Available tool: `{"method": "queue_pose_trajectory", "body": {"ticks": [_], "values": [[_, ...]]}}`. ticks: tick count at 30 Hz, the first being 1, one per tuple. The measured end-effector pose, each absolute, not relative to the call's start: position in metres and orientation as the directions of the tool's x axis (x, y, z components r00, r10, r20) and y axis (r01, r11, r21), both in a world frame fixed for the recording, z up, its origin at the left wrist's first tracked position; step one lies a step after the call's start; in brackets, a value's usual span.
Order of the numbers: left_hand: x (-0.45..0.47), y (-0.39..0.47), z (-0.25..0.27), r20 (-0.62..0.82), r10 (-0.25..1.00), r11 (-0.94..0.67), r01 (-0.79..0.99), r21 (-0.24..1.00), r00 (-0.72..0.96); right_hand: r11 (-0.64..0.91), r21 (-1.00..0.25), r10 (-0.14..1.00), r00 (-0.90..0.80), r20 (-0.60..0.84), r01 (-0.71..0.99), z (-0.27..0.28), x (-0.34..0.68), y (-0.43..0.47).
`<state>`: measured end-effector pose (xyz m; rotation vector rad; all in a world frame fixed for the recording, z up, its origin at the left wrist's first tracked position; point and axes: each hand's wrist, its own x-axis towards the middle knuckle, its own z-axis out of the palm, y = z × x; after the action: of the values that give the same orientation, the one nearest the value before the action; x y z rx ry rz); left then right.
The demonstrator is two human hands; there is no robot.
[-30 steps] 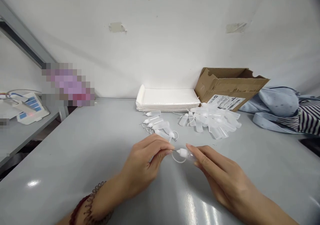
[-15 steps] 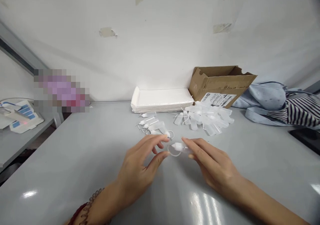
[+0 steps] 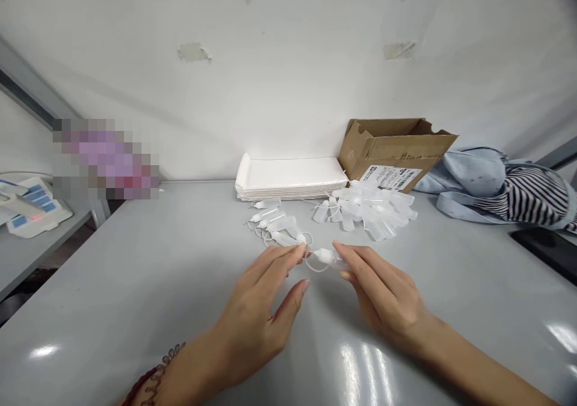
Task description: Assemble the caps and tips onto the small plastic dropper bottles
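Note:
Between finger and thumb, my right hand (image 3: 383, 289) grips a small translucent needle-tip squeeze bottle (image 3: 337, 260). Its white cap points left, and a thin looped strap (image 3: 317, 268) curves below the cap. My left hand (image 3: 265, 304) is open, thumb well away from the index finger. The index fingertip meets or nearly meets the thin needle at the bottle's tip; exact contact is too small to tell. Just beyond the left fingers lies a small group of similar bottles (image 3: 269, 221) with looped straps. A larger pile of translucent bottles (image 3: 378, 211) rests further back right.
A stack of white padded envelopes (image 3: 293, 178) lies against the wall beside an open cardboard box (image 3: 396, 154). At right are a light-blue and striped fabric bag (image 3: 478, 181) and a black flat object (image 3: 547, 250). A blue-white device (image 3: 38, 205) sits on the left side surface.
My left thumb has moved down, away from the index finger, which is now at the needle tip. The bottle in my right hand has moved slightly up and right. The view has shifted a little.

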<state>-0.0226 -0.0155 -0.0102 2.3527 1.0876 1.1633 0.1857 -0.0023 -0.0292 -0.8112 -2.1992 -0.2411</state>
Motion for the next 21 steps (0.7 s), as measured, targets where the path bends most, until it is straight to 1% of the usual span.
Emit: {"method": "queue_pose_trajectory", "body": {"ticks": [3,11,12,14,16,17,19,21], "values": [[-0.021,-0.016,-0.011,0.566,0.727,-0.682,0.504,0.530,0.389,0.786,-0.079,0.475,-0.516,0.713,0.613,-0.031,0.187,-0.003],[-0.019,-0.016,-0.015,0.572,0.712,-0.699,0.488,0.523,0.407,0.787,-0.140,0.507,-0.501,0.701,0.601,-0.035,0.186,-0.003],[-0.020,-0.014,-0.014,0.559,0.723,-0.690,0.472,0.549,0.407,0.790,-0.166,0.517,-0.496,0.697,0.590,-0.033,0.185,-0.003],[-0.023,-0.011,-0.010,0.477,0.786,-0.617,0.437,0.655,0.394,0.790,-0.244,0.549,-0.473,0.688,0.562,-0.030,0.184,-0.002],[-0.024,-0.006,-0.006,0.333,0.875,-0.465,0.415,0.782,0.352,0.784,-0.316,0.582,-0.453,0.675,0.535,-0.027,0.182,-0.001],[-0.025,-0.004,-0.003,0.270,0.907,-0.390,0.407,0.826,0.322,0.782,-0.341,0.592,-0.451,0.668,0.522,-0.027,0.181,-0.001],[-0.025,-0.001,0.000,0.193,0.945,-0.289,0.400,0.869,0.263,0.783,-0.373,0.603,-0.458,0.653,0.499,-0.027,0.179,-0.001],[-0.026,0.002,0.001,0.165,0.956,-0.255,0.407,0.877,0.242,0.781,-0.403,0.615,-0.476,0.628,0.477,-0.029,0.178,0.000]]}}
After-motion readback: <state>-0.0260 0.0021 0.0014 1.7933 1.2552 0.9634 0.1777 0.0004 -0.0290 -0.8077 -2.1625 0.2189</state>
